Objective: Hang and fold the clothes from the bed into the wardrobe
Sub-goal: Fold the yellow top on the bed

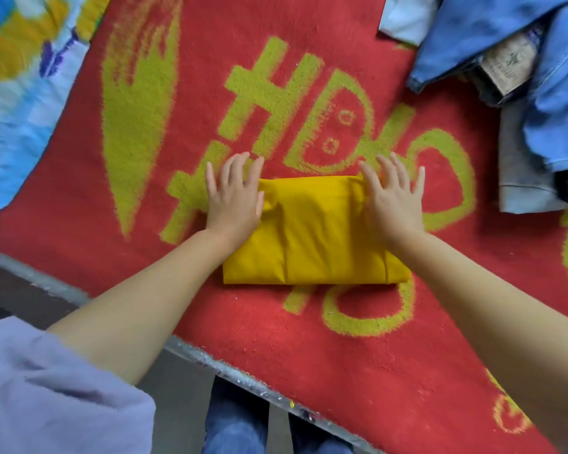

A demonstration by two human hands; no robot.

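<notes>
Head view: both hands, left and right, press flat, fingers straight, on a folded yellow garment near the bed's front edge; more clothes are piled at the far right corner.

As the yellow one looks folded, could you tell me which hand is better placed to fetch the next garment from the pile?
Probably the right hand: the pile of blue and grey clothes lies on its side, while the left hand rests on the folded yellow garment's far side.
</notes>
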